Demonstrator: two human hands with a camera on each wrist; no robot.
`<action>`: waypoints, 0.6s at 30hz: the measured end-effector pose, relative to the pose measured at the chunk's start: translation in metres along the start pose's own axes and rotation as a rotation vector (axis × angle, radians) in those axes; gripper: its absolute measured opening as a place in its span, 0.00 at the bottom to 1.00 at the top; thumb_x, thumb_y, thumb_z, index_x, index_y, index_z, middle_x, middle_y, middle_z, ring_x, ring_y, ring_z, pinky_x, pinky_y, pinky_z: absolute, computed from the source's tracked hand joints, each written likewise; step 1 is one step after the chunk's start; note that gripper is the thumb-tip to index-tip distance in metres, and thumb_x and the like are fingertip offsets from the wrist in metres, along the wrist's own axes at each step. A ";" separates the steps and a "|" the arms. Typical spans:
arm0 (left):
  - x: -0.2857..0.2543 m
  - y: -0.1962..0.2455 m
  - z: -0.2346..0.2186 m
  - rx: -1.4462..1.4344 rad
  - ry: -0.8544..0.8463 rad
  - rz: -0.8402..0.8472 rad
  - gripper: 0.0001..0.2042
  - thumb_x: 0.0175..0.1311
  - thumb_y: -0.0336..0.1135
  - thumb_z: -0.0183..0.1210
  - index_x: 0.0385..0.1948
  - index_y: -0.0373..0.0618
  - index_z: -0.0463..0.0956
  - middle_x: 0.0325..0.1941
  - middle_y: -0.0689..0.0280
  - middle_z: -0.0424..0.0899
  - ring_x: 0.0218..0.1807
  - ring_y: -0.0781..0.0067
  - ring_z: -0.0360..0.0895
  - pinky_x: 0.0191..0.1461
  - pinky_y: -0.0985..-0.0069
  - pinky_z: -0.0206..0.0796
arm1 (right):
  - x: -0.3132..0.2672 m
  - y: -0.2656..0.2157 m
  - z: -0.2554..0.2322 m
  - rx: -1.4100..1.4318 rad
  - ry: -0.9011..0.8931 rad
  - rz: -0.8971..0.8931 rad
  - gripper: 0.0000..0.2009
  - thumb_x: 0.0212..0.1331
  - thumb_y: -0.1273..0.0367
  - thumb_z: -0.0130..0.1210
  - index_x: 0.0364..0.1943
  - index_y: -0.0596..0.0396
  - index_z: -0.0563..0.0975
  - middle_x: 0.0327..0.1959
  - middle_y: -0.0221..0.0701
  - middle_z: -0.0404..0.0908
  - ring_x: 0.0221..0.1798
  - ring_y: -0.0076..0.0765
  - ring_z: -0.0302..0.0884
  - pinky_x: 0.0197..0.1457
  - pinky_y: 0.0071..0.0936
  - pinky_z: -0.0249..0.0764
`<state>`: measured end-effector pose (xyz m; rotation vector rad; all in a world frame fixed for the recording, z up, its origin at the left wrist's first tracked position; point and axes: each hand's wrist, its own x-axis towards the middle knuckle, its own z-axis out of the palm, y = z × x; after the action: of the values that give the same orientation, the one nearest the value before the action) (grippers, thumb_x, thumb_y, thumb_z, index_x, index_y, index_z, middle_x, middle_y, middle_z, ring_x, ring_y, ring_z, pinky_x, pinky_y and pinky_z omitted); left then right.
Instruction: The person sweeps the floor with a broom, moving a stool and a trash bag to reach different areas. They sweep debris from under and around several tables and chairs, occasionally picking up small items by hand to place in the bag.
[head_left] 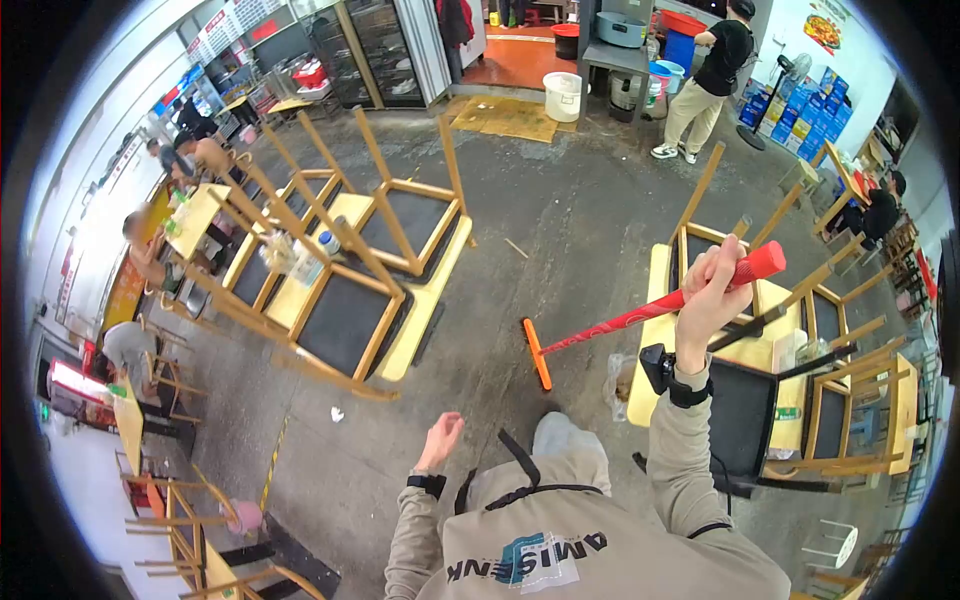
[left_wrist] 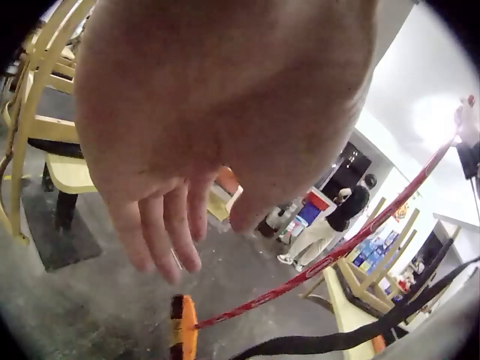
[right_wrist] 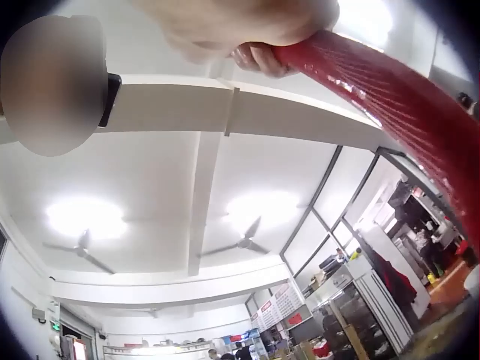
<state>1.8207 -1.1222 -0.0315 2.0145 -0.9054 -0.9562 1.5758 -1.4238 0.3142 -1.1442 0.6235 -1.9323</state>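
1. The right hand [head_left: 708, 290] is wrapped tight around the top of the long red broom handle [head_left: 640, 315]. In the right wrist view the fingers [right_wrist: 259, 56] curl round it.
2. The handle slopes down to the flat orange broom head [head_left: 536, 353], which sits on the grey concrete floor [head_left: 560, 220].
3. The left hand [head_left: 440, 438] holds nothing. Its fingers [left_wrist: 161, 240] hang loose and spread, in the air above the floor, off to one side of the broom head.
4. Just beside the broom head, on the right hand's side, is a yellow wooden table [head_left: 665, 330] with wooden chairs stacked upside down [head_left: 800, 300] on top.
5. What could go wrong: I think the handle could bump a chair leg, because the legs stick up very close to the right hand. A chair could slip off.
6. A small white scrap of paper [head_left: 338, 413] lies on the floor, well apart from the broom head. The broom may miss it if it only sweeps close by.
7. Past the broom head, on the far side from the person, the floor is wide and open. That is the best room to move.
8. On the left hand's side of the broom head, more upturned chairs on yellow tables [head_left: 340, 260] make a hard edge.
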 end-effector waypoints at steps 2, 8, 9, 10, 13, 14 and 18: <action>0.032 0.004 -0.005 0.007 -0.030 -0.032 0.18 0.61 0.44 0.51 0.46 0.41 0.70 0.38 0.55 0.80 0.43 0.61 0.78 0.46 0.70 0.67 | 0.037 0.026 0.012 -0.032 0.019 -0.037 0.18 0.62 0.65 0.47 0.15 0.48 0.60 0.08 0.18 0.55 0.09 0.11 0.48 0.12 0.15 0.41; 0.115 -0.034 0.001 -0.157 0.151 -0.175 0.18 0.60 0.42 0.53 0.45 0.38 0.70 0.37 0.58 0.81 0.42 0.68 0.78 0.47 0.74 0.67 | 0.162 0.125 0.052 -0.184 0.073 -0.033 0.18 0.61 0.61 0.50 0.15 0.48 0.61 0.09 0.17 0.57 0.10 0.10 0.51 0.13 0.14 0.44; 0.134 -0.019 -0.003 -0.161 0.170 -0.209 0.18 0.60 0.42 0.53 0.45 0.37 0.70 0.37 0.58 0.81 0.41 0.69 0.78 0.46 0.75 0.67 | 0.184 0.145 0.060 -0.220 0.098 -0.049 0.18 0.61 0.61 0.51 0.15 0.49 0.62 0.09 0.17 0.57 0.10 0.10 0.51 0.13 0.14 0.45; 0.148 -0.006 -0.007 -0.179 0.132 -0.213 0.17 0.63 0.40 0.51 0.46 0.36 0.67 0.37 0.59 0.81 0.42 0.71 0.78 0.44 0.77 0.67 | 0.204 0.167 0.065 -0.242 0.103 -0.043 0.18 0.61 0.60 0.51 0.16 0.49 0.63 0.10 0.17 0.58 0.11 0.10 0.53 0.13 0.14 0.46; 0.200 0.051 -0.016 -0.097 0.135 -0.150 0.16 0.63 0.40 0.51 0.47 0.38 0.67 0.36 0.60 0.82 0.40 0.72 0.78 0.43 0.77 0.68 | 0.248 0.222 0.081 -0.357 0.073 -0.072 0.17 0.61 0.60 0.50 0.17 0.47 0.63 0.10 0.17 0.57 0.11 0.10 0.52 0.13 0.14 0.45; 0.220 0.078 -0.019 -0.098 0.138 -0.162 0.16 0.61 0.38 0.53 0.47 0.39 0.68 0.34 0.61 0.82 0.39 0.74 0.78 0.42 0.78 0.67 | 0.260 0.240 0.083 -0.411 0.070 -0.122 0.18 0.61 0.59 0.50 0.17 0.48 0.63 0.11 0.17 0.58 0.11 0.10 0.52 0.14 0.13 0.46; 0.313 0.149 -0.020 -0.109 0.124 0.004 0.15 0.60 0.37 0.55 0.45 0.40 0.69 0.30 0.62 0.82 0.35 0.76 0.78 0.38 0.79 0.67 | 0.296 0.290 0.085 -0.499 0.068 -0.018 0.19 0.62 0.60 0.48 0.15 0.53 0.66 0.11 0.19 0.61 0.16 0.13 0.56 0.19 0.16 0.50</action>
<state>1.9450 -1.4455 -0.0021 1.9557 -0.7733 -0.8495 1.6770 -1.8334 0.2884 -1.3872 1.1818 -1.8890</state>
